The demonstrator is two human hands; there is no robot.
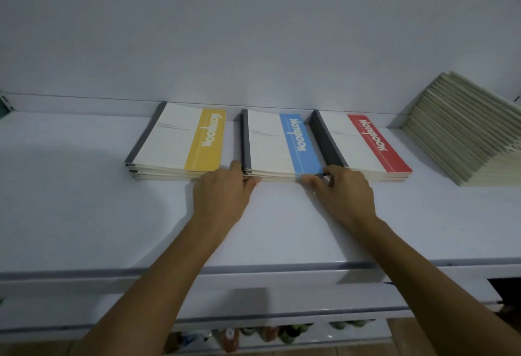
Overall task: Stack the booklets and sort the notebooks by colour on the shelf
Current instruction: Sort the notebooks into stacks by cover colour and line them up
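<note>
As the blue pile [277,144] likely wants squaring between yellow pile [180,141] and red pile [363,144] on the shelf [84,200], our left hand [222,195] and right hand [346,195] pinch its front corners, fingers curled.

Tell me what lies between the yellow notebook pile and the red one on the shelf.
The blue notebook pile; the left hand and right hand hold its near corners. The head view shows it.

Just one cam, wide-angle, worn on my head. It faced forward and slightly down over the shelf [84,209] toward the wall [253,31]. Pretty close in: my left hand [222,195] and right hand [344,198] sat mid-frame at the blue notebooks [270,144].
</note>
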